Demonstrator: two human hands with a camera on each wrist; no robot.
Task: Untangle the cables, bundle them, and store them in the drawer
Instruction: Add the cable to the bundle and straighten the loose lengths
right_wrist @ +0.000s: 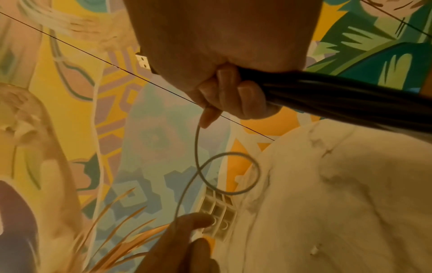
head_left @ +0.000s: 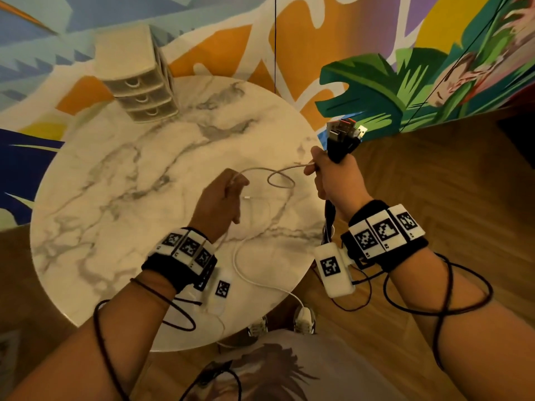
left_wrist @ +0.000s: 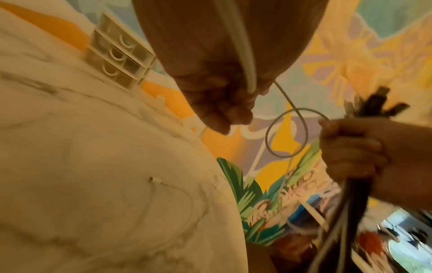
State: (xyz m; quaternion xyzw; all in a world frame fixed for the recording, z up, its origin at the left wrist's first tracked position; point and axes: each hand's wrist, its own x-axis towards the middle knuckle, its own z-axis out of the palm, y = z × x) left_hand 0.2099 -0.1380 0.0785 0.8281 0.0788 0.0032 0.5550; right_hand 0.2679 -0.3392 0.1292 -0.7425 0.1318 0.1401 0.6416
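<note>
looped white cable [head_left: 279, 180] midair beside upright black cable bundle [head_left: 341, 146]; drawer unit [head_left: 142, 94] closed

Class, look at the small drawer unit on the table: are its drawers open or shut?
Shut. All three fronts of the drawer unit sit flush, handles lined up, none pulled out over the marble table.

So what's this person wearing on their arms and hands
Both hands, left and right, are bare, with no gloves or sleeves. Each wrist carries a black band set with white blocks printed in black square markers, plus a white box with the same kind of marker. Thin black cables loop round both forearms.
</note>
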